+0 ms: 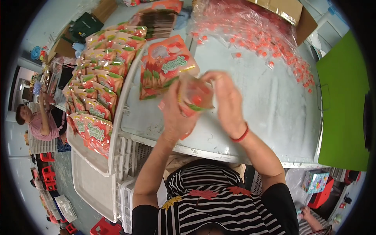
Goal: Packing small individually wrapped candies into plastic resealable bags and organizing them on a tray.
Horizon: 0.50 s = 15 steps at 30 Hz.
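Left hand (176, 111) was wrapped round the side of a red-and-clear pouch (197, 96), its fingers closed in on it. The pouch was held tilted above the counter (270, 105), near its front edge, with something red visible inside. Right hand (227, 102), red band (239, 134) at the wrist, was at the pouch's upper right, fingers curled toward the mouth; blur, so could not tell whether they gripped the rim.

Just behind the left hand, overlapping flat pouches (170, 58) took up that part of the counter. A further stack of pouches (156, 22) lay beyond.

To the left, a white tray (122, 102) stood against the counter, crowded with rows of plump pouches (94, 131), its raised rim between them and the working area. A second pale tray (94, 184) and a white crate (126, 156) were below.

Far side: a large clear bag (239, 17) with small wrapped red pieces (270, 53) spilled from it, trailing toward the right; a cardboard box (307, 21) behind. A green panel (344, 102) bounded the right end.

Farther left, a co-worker in pink (43, 127) and red stools (49, 176).
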{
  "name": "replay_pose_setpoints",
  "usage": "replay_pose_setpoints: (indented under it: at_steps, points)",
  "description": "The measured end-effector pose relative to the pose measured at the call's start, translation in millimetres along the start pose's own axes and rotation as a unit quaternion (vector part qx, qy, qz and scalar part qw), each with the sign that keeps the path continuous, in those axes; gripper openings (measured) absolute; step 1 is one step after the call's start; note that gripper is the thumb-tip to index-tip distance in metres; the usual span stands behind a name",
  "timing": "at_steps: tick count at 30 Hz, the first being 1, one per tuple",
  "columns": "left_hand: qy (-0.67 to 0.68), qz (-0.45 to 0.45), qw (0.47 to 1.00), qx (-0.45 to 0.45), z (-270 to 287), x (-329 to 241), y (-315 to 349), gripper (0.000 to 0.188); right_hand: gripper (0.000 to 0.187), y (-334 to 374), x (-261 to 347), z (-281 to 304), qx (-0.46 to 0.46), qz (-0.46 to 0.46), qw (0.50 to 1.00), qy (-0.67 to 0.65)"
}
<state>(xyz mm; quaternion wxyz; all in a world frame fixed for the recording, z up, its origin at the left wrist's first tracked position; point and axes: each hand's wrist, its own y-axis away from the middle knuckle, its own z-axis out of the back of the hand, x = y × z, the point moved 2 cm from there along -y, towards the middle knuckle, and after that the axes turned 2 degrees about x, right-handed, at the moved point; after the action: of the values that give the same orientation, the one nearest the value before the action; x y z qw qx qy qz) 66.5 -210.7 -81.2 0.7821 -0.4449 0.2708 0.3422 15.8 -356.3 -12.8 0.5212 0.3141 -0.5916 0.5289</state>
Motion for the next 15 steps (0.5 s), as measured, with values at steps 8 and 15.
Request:
replay_pose_setpoints:
  at_steps: [8,15]
  points:
    - [0.074,0.116,0.987,-0.083,43,32,30,0.104,0.027,24,-112,66,-0.065,0.117,0.856,0.499]
    - [-0.033,-0.049,0.995,-0.085,26,7,22,0.103,0.018,32,-147,61,-0.005,0.114,0.856,0.504]
